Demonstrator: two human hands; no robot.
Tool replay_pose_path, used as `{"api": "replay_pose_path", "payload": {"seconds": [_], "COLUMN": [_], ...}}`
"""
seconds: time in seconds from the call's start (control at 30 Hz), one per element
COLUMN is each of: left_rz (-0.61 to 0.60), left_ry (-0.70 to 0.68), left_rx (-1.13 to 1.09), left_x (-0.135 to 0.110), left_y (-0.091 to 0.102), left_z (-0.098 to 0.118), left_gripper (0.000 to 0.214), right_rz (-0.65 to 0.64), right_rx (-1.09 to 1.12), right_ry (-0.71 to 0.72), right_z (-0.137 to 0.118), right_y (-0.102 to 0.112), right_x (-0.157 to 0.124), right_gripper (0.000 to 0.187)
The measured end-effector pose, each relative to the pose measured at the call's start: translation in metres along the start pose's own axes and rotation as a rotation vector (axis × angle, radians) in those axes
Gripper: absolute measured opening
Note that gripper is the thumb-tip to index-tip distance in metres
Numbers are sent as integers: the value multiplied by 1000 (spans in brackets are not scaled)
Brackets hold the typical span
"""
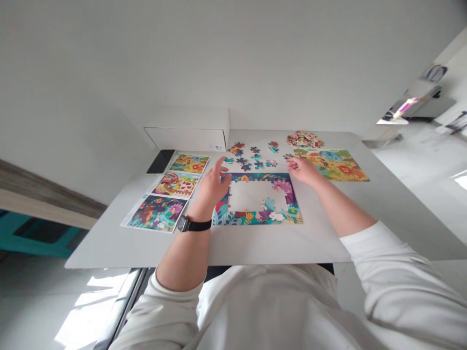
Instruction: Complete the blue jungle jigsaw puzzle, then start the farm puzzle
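Note:
A partly assembled jigsaw puzzle (251, 218) lies on the white table, its dark, colourful border joined around a bare middle. My left hand (214, 183), a black-strapped watch on its wrist, is over the puzzle's left edge with thumb and fingers apart and nothing in it. Beyond the puzzle's top right corner, my right hand (302, 170) has curled fingers, with a small dark jigsaw piece (288, 156) at the fingertips. Several loose pieces (259, 165) are spread behind the puzzle, some joined or overlapping.
A reference sheet (158, 213) with three pictures lies at left, near a black phone (161, 161) and a white box (186, 138). A yellow animal puzzle (335, 165) lies at right, with a heap of pieces (304, 139) behind it. The wall borders the table's back.

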State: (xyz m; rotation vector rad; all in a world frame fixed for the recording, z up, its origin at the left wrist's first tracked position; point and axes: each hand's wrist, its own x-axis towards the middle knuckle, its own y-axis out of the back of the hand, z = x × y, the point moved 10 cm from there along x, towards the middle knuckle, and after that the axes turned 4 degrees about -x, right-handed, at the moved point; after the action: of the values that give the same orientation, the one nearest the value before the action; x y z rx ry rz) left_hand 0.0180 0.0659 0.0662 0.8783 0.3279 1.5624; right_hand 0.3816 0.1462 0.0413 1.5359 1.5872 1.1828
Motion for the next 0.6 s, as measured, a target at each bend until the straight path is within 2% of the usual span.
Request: {"api": "replay_pose_path", "payload": {"seconds": [0.23, 0.47, 0.6], "left_rz": [-23, -7, -12], "left_ry": [-2, -3, 9], "left_rx": [8, 14, 16], "left_x": [0, 0, 1], "left_y": [-2, -1, -1], "left_z": [1, -1, -4], "left_gripper": [67, 65, 66], "right_rz": [-86, -127, -120], "right_rx": [-134, -217, -214], "right_ry": [-2, 7, -5], "right_z": [-18, -28, -26], "right_y": [-21, -47, -53], "right_x": [45, 75, 81], "right_gripper": [30, 43, 26]}}
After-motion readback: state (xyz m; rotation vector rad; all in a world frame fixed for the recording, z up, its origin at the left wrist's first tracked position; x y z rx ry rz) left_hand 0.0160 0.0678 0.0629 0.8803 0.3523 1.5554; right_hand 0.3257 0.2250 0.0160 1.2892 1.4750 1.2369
